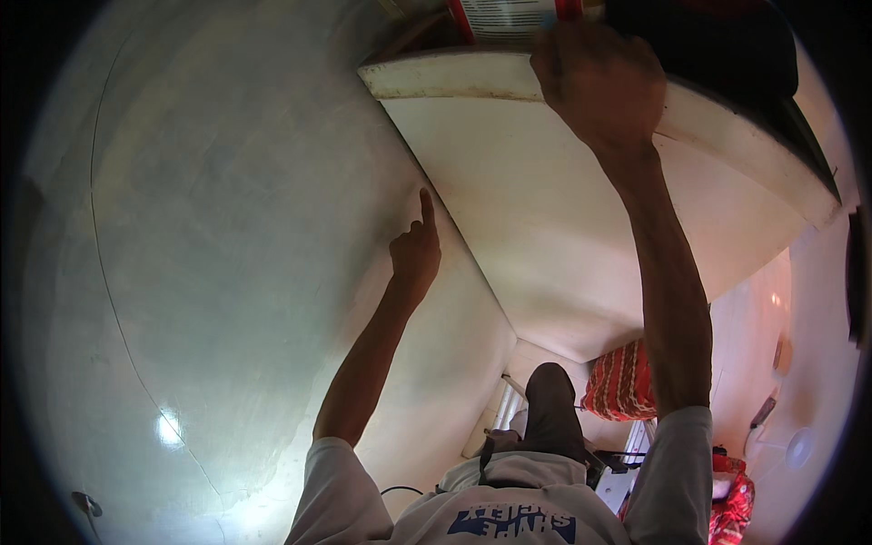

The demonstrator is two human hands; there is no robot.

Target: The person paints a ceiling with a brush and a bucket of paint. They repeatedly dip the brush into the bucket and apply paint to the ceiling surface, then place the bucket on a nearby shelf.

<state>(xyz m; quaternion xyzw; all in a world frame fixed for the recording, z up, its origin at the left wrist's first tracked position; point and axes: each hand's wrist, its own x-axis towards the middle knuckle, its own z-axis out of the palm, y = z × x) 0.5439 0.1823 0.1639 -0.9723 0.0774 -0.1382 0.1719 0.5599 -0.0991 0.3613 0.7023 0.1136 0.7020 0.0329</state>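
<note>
My right hand (601,89) is raised to the pale rounded edge (454,77) of a high corner shelf. Its fingers are curled closed, and a small blue patch shows by the knuckles; what they hold, if anything, I cannot make out. Just behind this hand stands a red and white container (510,18) with a printed label. Lower and to the left, my left hand (416,250) has its index finger stretched upward and the other fingers curled. That fingertip is at the grey-white wall (227,200), close to where the shelf's underside (545,200) meets it; contact is unclear.
A large black object (718,50) sits on the shelf at right. Below hang or lie red patterned cloths (620,386), partly behind my right arm. A thin dark line (107,272) runs down the left wall. My bent knee (550,400) shows below the shelf.
</note>
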